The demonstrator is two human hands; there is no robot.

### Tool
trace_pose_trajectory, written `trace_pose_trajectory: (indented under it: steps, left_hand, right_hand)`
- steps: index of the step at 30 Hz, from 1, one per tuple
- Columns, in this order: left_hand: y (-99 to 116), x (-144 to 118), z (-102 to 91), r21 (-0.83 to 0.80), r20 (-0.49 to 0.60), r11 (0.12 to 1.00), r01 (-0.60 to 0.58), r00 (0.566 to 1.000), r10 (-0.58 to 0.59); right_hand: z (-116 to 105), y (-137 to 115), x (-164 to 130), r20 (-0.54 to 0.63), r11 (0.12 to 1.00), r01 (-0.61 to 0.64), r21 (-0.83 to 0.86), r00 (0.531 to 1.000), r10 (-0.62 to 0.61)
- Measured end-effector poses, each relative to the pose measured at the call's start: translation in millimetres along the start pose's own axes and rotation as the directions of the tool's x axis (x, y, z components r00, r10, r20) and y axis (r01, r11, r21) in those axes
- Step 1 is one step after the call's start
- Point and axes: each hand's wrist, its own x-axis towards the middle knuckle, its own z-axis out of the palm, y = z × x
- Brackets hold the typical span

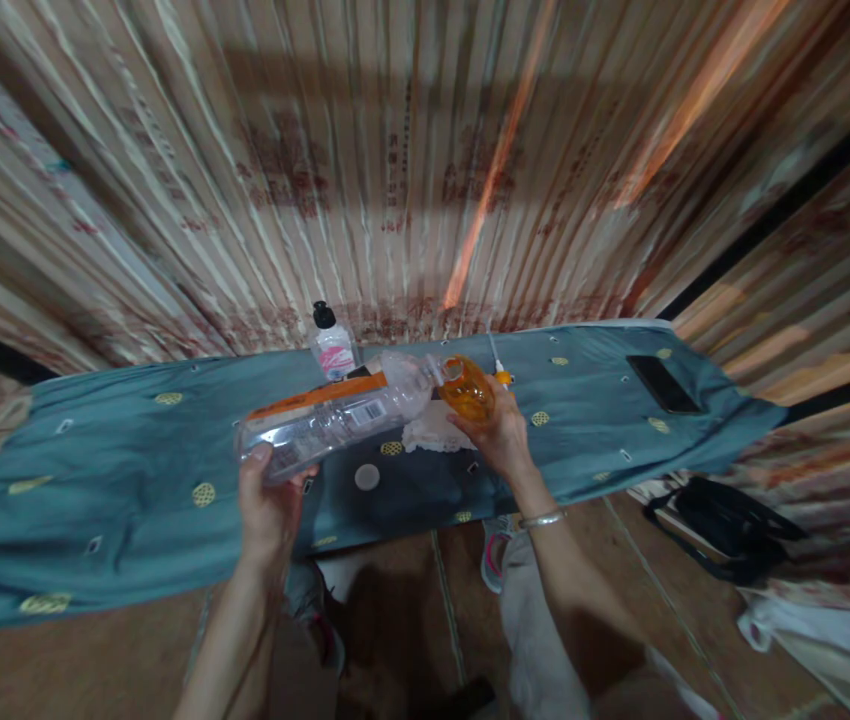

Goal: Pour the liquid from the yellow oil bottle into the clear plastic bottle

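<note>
My left hand (271, 505) is closed around the base of a large clear plastic bottle (320, 425) with an orange label strip. That bottle is tipped nearly level, its neck pointing right. In my right hand (504, 435) is a small amber bottle (470, 388), tilted with its open mouth facing the clear bottle's neck. The two mouths meet or almost meet; I cannot tell if they touch. Below them lies a crumpled white tissue (436, 430). A round whitish cap (366, 477) rests nearer the front edge. Behind my right hand is an orange-collared pump top (501, 374) with a thin stem.
A blue-green patterned cloth (140, 450) covers the long table. At the back stands a white pump bottle (333, 345) with a black top. A dark phone (663, 384) lies at the right. Curtains (395, 180) hang behind, and a black bag (725, 525) sits on the floor.
</note>
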Motion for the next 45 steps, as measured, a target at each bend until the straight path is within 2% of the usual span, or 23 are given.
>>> trace_pose_trajectory:
  steps: [6,14,26,33,40,45]
  left_hand:
    - [1.4,-0.5,-1.8,-0.014,-0.043,1.0,0.002,0.999,-0.003]
    - [0.8,-2.8,-2.6,-0.016,-0.065,1.0,0.01,0.998,-0.011]
    - [-6.9,-0.2,-0.6,-0.042,-0.044,0.999,-0.017,0.999,0.015]
    - [-9.8,1.2,2.6,-0.06,-0.032,0.998,-0.028,0.999,0.027]
    - [-12.8,6.4,-3.6,-0.031,-0.005,0.998,-0.057,0.998,0.057]
    - [-11.0,5.3,-4.5,-0.042,-0.034,0.997,-0.07,0.997,0.068]
  right_hand:
    - [2.3,-3.8,-1.4,0.01,0.994,-0.079,0.078,0.997,0.079]
    - [-0.6,-7.5,3.0,0.052,0.99,-0.084,0.112,0.996,0.079]
    - [-4.5,-11.7,5.2,0.052,0.997,-0.07,-0.031,0.996,0.071]
    - [-3.6,-9.2,6.3,0.038,0.998,-0.052,-0.034,0.998,0.053]
    - [2.8,-3.6,5.2,0.013,0.998,-0.043,-0.038,0.999,0.044]
    - [3.5,-3.7,4.4,0.033,0.998,-0.059,-0.037,0.998,0.06]
